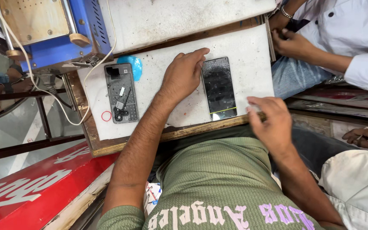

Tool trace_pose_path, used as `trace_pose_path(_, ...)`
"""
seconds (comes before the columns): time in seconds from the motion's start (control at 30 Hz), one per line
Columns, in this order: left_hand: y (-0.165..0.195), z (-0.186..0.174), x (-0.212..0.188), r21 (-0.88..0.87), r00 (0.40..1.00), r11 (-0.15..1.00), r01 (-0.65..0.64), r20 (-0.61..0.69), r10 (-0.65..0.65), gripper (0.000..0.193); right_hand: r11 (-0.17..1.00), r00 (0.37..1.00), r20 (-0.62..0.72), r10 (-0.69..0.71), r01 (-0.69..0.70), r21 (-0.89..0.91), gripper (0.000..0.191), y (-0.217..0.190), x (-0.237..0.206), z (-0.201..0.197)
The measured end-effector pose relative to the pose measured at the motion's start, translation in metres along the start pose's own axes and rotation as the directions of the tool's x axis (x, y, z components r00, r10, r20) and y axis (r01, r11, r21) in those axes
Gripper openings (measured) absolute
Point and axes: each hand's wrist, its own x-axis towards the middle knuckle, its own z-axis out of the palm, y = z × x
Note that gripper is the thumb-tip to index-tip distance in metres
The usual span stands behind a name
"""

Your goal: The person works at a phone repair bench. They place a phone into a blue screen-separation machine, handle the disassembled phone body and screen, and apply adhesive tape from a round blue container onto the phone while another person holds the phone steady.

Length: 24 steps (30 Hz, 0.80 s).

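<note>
A white work board (252, 51) lies across the wooden bench, and at its far left corner stands a blue machine (64, 38) with a tan plate on top and a white cable trailing off it. On the board, left of centre, lies an opened phone body (121, 93), its inner parts showing, with a round blue piece (133, 64) just beyond it and a small red ring (106, 116) near its lower corner. Right of centre lies a dark phone screen panel (219, 88), flat, its near end close to the board's front edge. The left hand (184, 76) rests palm down on the board, fingers spread, touching the panel's left edge and pinning it without gripping. The right hand (271, 121) sits at the board's front right corner, fingers curled around something small and pale; what it is I cannot tell. The step in hand looks like steadying the panel for work on it; the next move seems to call for a light, even touch. Other people's hands (294, 42) sit off to the right.
</note>
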Motion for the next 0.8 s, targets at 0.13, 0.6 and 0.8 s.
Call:
trace_pose_path(0.13, 0.004, -0.002, -0.001, -0.034, 0.996, 0.996, 0.085, 0.014, -0.085, 0.033, 0.992, 0.989, 0.132, -0.067, 0.081, -0.102, 0.07, -0.022, 0.01, 0.005)
trace_pose_path(0.6, 0.008, 0.023, -0.017, -0.658, 0.98, 0.73, 0.184, 0.07, -0.185, 0.049, 0.958, 0.966, 0.244, 0.082, -0.144, 0.248, 0.08, -0.002, 0.026, 0.016)
trace_pose_path(0.8, 0.01, 0.015, -0.029, -0.769, 0.973, 0.62, 0.154, 0.01, -0.23, 0.044, 0.661, 0.885, 0.446, 0.131, -0.414, 0.626, 0.071, 0.011, 0.035, 0.022)
